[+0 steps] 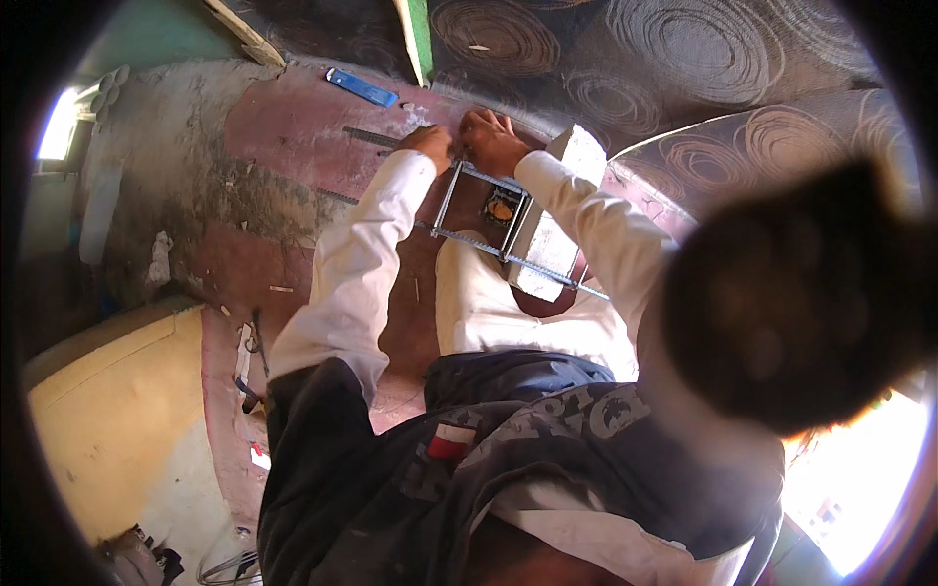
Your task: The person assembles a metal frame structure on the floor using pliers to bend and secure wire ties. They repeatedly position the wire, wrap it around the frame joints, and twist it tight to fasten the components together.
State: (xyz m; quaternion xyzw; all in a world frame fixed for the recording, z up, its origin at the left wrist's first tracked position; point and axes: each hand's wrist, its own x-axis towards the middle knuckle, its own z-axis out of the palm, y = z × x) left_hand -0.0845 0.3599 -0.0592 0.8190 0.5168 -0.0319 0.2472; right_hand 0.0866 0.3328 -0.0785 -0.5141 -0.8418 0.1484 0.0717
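Observation:
A ladder-like frame of thin steel bars lies over my lap, with its right part resting across a whitish block. At the frame's far left corner, my left hand is closed with its fingers curled on the bar end. Right beside it, my right hand bends over the far bar, fingers drawn in; whatever it pinches is hidden. Through the frame's opening shows a small black thing with an orange-yellow round face, beneath the bars.
Beyond my hands lies a blue flat long tool. Ribbed steel bars lie on the worn reddish floor at left. Dark cloth with circle patterns covers the far right. A yellowish panel stands near left. A dark blurred shape blocks the right side.

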